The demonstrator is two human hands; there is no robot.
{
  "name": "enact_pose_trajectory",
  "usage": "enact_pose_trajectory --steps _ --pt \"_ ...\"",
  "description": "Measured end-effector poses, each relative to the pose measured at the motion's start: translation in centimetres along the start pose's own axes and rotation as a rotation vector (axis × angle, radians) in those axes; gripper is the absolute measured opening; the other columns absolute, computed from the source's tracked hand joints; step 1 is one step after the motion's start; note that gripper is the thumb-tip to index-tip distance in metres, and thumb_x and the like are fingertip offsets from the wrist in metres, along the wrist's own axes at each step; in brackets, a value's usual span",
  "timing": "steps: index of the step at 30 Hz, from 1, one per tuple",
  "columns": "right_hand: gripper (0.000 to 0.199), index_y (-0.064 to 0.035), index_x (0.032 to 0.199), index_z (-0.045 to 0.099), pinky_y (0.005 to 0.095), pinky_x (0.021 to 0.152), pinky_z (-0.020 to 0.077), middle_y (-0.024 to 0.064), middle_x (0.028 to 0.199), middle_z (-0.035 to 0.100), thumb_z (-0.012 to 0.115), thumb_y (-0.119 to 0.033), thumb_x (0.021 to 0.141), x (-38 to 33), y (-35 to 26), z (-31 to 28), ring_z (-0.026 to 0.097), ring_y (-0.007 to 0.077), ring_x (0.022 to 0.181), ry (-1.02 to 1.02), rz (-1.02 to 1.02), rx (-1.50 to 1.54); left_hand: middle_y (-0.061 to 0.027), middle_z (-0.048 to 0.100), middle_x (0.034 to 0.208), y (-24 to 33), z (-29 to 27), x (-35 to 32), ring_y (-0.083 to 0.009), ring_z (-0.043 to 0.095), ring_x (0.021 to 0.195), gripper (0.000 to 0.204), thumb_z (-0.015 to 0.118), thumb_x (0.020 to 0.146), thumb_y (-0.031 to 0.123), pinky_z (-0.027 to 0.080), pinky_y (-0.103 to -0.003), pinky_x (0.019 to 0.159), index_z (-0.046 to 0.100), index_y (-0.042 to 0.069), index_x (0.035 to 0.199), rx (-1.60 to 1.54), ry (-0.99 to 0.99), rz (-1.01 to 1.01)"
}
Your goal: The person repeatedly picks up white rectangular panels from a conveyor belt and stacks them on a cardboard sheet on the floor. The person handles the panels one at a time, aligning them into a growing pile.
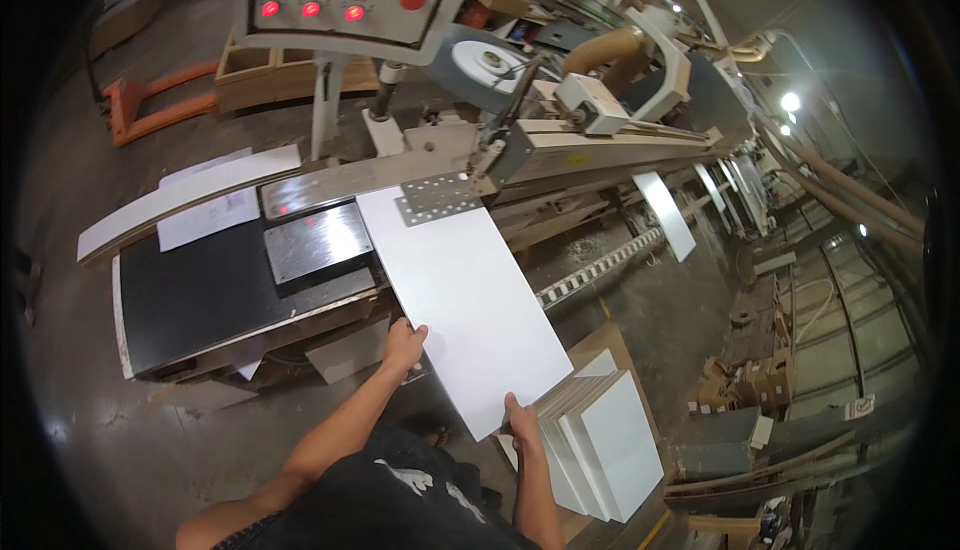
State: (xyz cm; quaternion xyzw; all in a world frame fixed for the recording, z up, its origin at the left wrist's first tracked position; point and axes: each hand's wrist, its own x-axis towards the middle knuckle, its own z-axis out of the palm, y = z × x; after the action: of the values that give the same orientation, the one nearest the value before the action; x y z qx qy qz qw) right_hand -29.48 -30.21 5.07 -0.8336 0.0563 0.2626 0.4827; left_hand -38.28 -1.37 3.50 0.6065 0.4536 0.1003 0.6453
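A long white panel (470,300) lies between my two hands, its far end under a perforated metal plate (440,200) on the machine. My left hand (405,344) grips the panel's left edge, thumb on top and fingers underneath. At the near right corner my right hand (519,418) holds the panel's near end, its thumb over the top face. The fingers below the panel are hidden. A shiny metal plate (318,246) sits just left of the panel's far half. Close to my right hand stands a stack of white panels (610,445).
A control box (340,35) with lit red buttons stands at the far left. The edge-banding machine (610,145) runs off to the right, with more panels along a conveyor (600,268). A black-topped table (190,300) bears papers (208,218). Behind it is an orange pallet jack (160,105).
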Motion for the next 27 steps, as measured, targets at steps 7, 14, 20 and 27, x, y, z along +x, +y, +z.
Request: enact_pose_trajectory --steps 7,14,20,27 --pt "0.042 0.0034 0.119 0.059 0.0354 0.047 0.0516 0.0104 0.090 0.067 0.062 -0.033 0.097 3.0 -2.9 -4.7 0.062 0.0193 0.064 -0.088 0.072 0.218 -0.0151 0.068 0.085 1.4 7.3 4.2 -0.0224 0.062 0.078 0.022 0.068 0.088 0.016 0.048 -0.039 0.073 0.065 -0.006 0.091 -0.189 -0.007 0.055" --pt "0.042 -0.0049 0.115 0.057 0.0321 0.057 0.0572 0.0097 0.083 0.063 0.056 -0.045 0.100 5.0 4.0 -9.2 0.065 0.0192 0.066 -0.173 0.222 0.646 -0.0060 0.050 0.073 3.7 12.2 7.7 -0.0175 0.043 0.069 0.032 0.067 0.092 0.019 0.040 -0.040 0.064 0.052 -0.004 0.075 -0.018 -0.055 0.080" --pt "0.055 -0.0042 0.129 0.054 0.0491 0.095 0.0473 0.0215 0.120 0.062 0.068 -0.040 0.089 5.7 12.8 -16.1 0.058 0.0371 0.114 0.235 -0.109 -0.260 -0.0075 0.059 0.078 6.9 16.3 8.1 -0.0214 0.054 0.070 0.029 0.064 0.096 0.023 0.043 -0.040 0.064 0.058 -0.003 0.087 0.077 -0.148 0.071" --pt "0.083 0.0029 0.147 0.036 0.0568 0.115 0.0257 0.0190 0.160 0.026 0.068 -0.045 0.086 10.6 18.0 -27.0 0.025 0.0365 0.147 0.516 0.047 -0.760 -0.0176 0.063 0.104 5.6 26.8 -6.6 -0.0309 0.060 0.094 0.023 0.057 0.096 0.008 0.048 -0.042 0.088 0.057 -0.007 0.114 0.184 0.114 1.033"
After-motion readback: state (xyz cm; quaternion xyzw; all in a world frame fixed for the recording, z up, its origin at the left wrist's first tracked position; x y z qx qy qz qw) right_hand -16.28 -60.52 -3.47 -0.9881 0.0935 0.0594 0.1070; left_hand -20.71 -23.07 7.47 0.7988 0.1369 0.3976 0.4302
